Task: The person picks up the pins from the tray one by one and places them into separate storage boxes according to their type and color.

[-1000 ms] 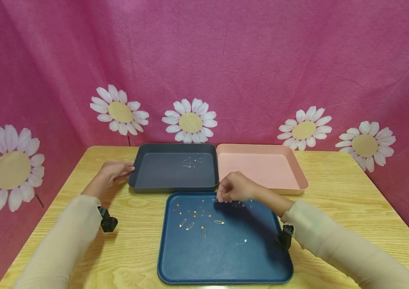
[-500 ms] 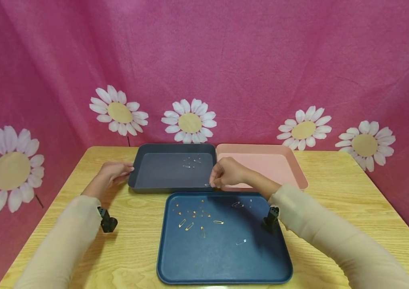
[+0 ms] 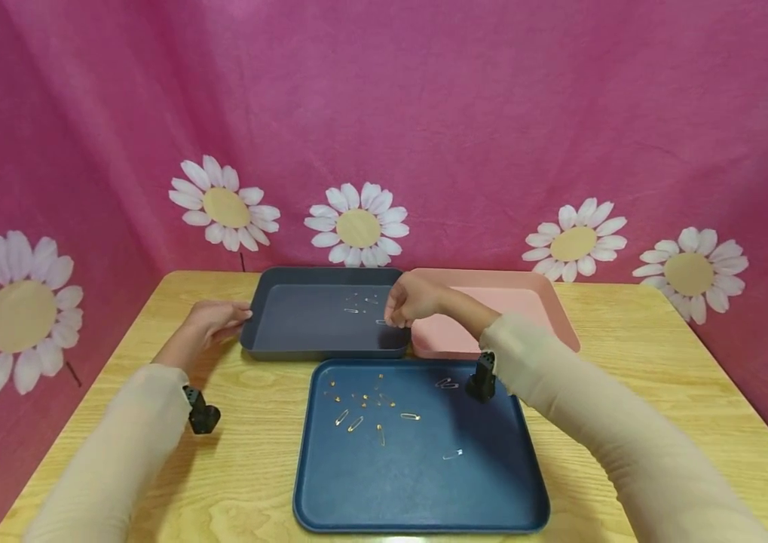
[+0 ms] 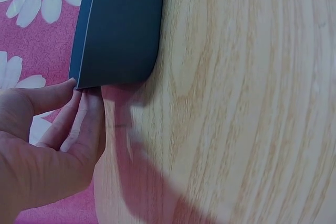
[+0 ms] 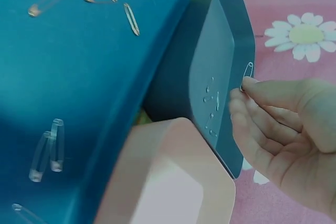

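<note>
My right hand (image 3: 417,300) pinches a silver safety pin (image 5: 248,71) between thumb and fingertips, over the right side of the dark grey tray (image 3: 309,326). Several small safety pins (image 3: 352,311) lie inside that tray, toward its back right. At the tray's left end, my left hand (image 3: 214,321) grips the rim, thumb on one side and fingers on the other in the left wrist view. In front stands a blue tray (image 3: 384,490) with gold safety pins (image 3: 356,424) on its left half and silver safety pins (image 3: 447,384) on its right.
A pink tray (image 3: 519,311) stands right beside the grey one, partly covered by my right forearm. All three trays rest on a wooden table (image 3: 255,452). Behind the table hangs a pink curtain (image 3: 465,113) printed with daisies.
My right hand has carried the silver safety pin from the back of the blue tray forward and left, over the grey tray. My left hand has stayed at the grey tray's rim.
</note>
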### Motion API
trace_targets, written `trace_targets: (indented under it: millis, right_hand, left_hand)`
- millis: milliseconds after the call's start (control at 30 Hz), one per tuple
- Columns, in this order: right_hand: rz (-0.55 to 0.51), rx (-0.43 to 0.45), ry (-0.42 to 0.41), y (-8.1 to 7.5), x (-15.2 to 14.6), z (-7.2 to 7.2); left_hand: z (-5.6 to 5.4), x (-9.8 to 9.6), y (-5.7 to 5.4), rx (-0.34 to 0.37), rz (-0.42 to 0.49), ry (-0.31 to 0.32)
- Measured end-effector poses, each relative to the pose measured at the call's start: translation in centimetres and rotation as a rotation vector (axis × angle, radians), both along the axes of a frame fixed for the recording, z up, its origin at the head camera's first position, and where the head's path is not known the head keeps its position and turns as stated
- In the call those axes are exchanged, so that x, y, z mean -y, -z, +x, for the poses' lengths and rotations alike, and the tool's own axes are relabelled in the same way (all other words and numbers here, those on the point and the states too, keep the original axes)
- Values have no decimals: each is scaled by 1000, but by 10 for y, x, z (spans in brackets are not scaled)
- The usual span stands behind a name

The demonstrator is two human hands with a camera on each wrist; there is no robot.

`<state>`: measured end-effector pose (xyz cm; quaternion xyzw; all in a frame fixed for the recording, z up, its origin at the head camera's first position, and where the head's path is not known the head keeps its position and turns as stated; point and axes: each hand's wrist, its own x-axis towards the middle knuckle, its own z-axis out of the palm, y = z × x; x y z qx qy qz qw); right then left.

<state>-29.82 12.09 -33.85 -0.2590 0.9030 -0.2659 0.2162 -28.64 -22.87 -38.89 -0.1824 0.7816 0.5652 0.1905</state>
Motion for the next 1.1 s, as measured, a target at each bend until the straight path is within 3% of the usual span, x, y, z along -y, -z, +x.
trace_targets:
  millis: [267, 500, 767, 1033, 1100]
  right_hand:
    - [140, -49, 37, -9, 19, -30]
    - [191, -57, 21, -11, 36, -54]
    - [224, -64, 28, -7, 53, -69]
    - [275, -64, -14, 10, 75, -90]
    - [260, -79, -72, 31, 80, -109]
  left_hand:
    - [-2, 1, -1, 19, -18, -8]
    - [-6, 2, -3, 3, 27, -11]
    - [-7, 2, -3, 17, -28, 20]
    - [-8, 3, 0, 15, -23, -19]
    - [-8, 4, 1, 14, -24, -21]
